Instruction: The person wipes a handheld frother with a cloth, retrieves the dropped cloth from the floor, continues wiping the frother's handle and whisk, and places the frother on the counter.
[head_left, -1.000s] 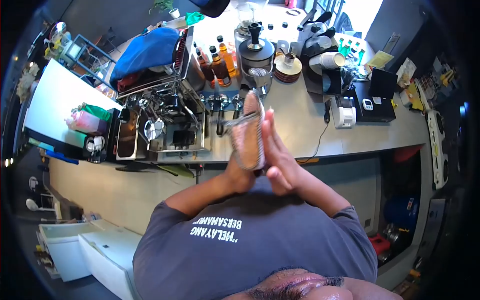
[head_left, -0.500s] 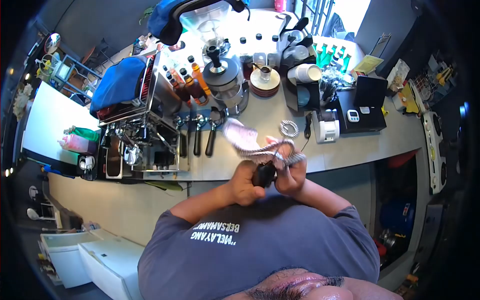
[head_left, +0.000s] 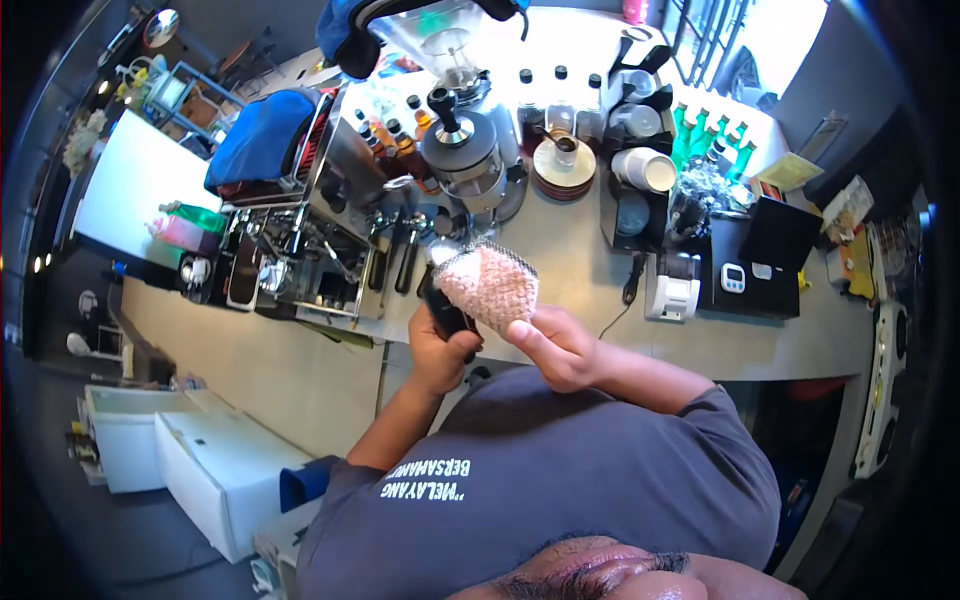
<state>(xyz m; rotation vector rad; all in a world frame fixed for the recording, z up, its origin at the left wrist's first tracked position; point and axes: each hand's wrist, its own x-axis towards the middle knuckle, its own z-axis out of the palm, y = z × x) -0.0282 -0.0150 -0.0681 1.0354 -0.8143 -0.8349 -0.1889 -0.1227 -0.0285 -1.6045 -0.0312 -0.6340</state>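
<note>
My left hand (head_left: 436, 352) is closed around the black handle of a portafilter (head_left: 447, 308), which points up and away from my body. My right hand (head_left: 562, 350) grips a pink and white knitted cloth (head_left: 492, 285) with a dark checked edge, the thumb lying on top of it. The cloth lies against the portafilter and covers most of its metal head, so whether there is a basket in it is hidden. Both hands are over the counter's front edge, close to my chest. Other portafilters (head_left: 407, 262) lie on the counter just beyond.
At left stands an espresso machine (head_left: 318, 262). A grinder (head_left: 470, 170) and syrup bottles (head_left: 405, 150) are behind my hands. Stacked saucers (head_left: 565, 180), paper cups (head_left: 645, 170), a small white printer (head_left: 674, 292) and a black box (head_left: 755, 275) stand to the right.
My hands have moved apart a little, with the portafilter now upright at left. The cloth, crumpled and blurred before, is now bunched over its head. The view has shifted slightly.
</note>
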